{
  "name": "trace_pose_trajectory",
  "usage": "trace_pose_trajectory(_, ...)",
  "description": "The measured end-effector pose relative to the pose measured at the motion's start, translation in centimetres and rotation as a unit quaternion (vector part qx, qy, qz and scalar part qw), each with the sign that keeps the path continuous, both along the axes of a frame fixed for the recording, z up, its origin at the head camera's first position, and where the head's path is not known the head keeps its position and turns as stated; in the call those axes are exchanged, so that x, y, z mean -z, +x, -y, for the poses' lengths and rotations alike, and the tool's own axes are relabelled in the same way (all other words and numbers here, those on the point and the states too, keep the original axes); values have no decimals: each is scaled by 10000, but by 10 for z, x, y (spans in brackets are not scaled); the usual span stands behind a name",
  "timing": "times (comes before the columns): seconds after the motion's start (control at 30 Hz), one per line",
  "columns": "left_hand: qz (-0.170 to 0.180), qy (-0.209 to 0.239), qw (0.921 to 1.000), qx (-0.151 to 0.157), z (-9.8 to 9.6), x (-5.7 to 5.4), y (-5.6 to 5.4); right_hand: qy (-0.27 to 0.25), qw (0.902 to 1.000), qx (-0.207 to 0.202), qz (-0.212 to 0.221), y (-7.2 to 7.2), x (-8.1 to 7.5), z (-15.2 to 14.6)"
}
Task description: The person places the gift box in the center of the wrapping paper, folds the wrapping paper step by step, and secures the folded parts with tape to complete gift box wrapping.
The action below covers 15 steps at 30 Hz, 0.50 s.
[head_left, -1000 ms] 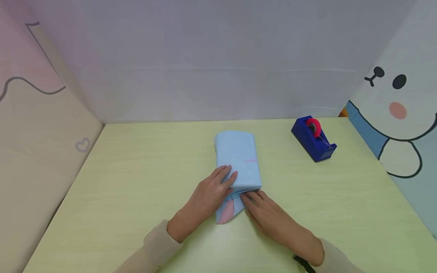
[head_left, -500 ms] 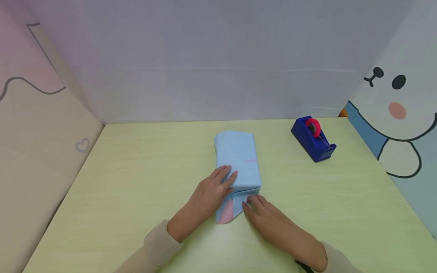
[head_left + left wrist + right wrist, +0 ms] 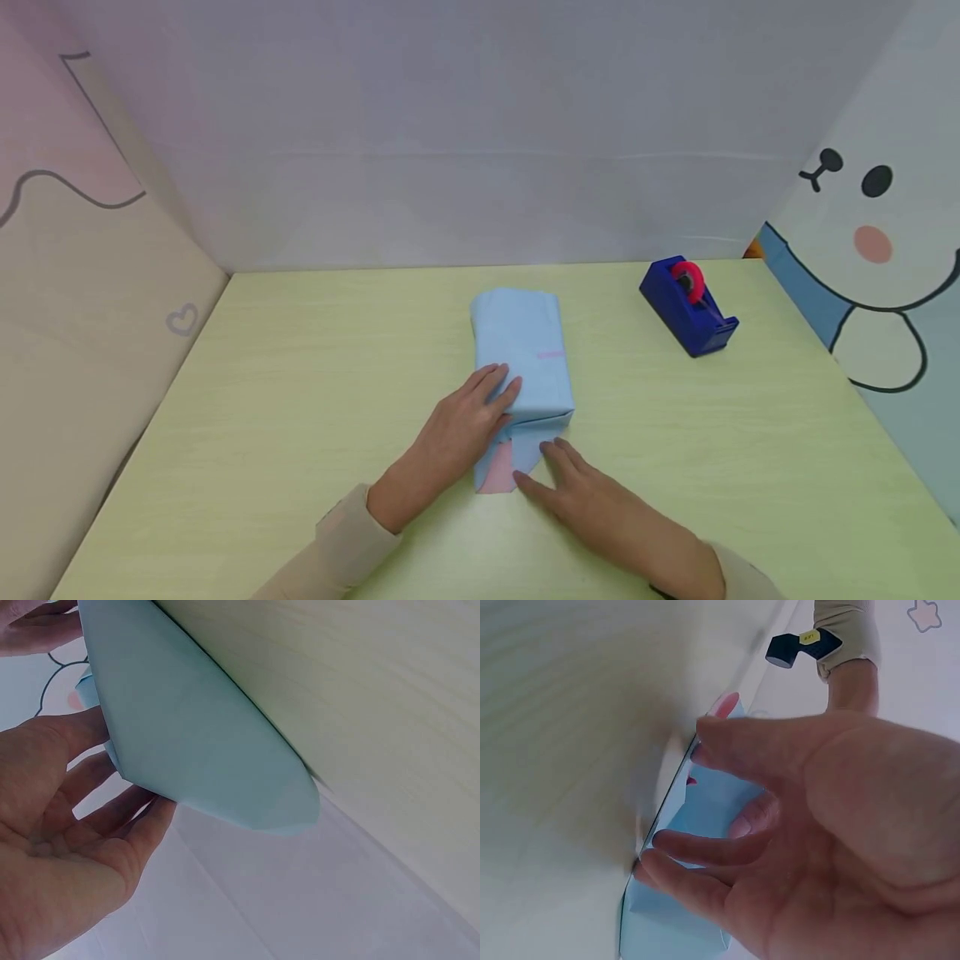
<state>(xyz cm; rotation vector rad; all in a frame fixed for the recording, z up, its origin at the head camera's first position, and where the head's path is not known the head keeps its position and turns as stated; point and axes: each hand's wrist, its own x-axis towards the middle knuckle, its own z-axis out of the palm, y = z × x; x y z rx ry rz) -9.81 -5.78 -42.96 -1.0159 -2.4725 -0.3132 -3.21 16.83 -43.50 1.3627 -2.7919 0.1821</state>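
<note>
A box-shaped package wrapped in light blue paper (image 3: 521, 333) lies on the table, a thin pink strip on its top. My left hand (image 3: 459, 432) rests on the package's near left part, fingers extended over it; in the left wrist view the hand (image 3: 67, 832) is beside the package's side (image 3: 195, 727). At the near end a folded paper flap (image 3: 528, 450) sticks out towards me, showing a pink patch (image 3: 497, 472). My right hand (image 3: 600, 508) touches this flap's right edge with spread thumb and fingers. The right wrist view shows the right hand (image 3: 817, 825) against the blue paper.
A dark blue tape dispenser (image 3: 682, 312) with a red-cored roll stands at the back right of the pale table (image 3: 322, 350). Printed panels rise along the back and both sides. A dark device sits on the left wrist (image 3: 802, 645).
My right hand has drawn back a little towards me and its thumb and fingers have spread along the flap's edge. The flap lies flatter and wider. My left hand stays put.
</note>
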Motion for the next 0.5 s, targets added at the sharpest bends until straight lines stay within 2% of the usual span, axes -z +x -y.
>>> trace_pose_trajectory(0.07,-12,-65,10000,-18,0,0,0,91,9998,14,167,2,-1,0)
trace_pose_trajectory(0.13,-22,-110,9999,-32,0,1,0,165,9998,1,131,3,0,-1)
trace_pose_trajectory(0.4,-4,-58,10000,-21,0,1,0,-22,9963,-444,-729,-8,4,-2)
trace_pose_trajectory(0.5,-16,-30,10000,-15,0,1,0,-113,9976,-479,-480,-15,0,-3)
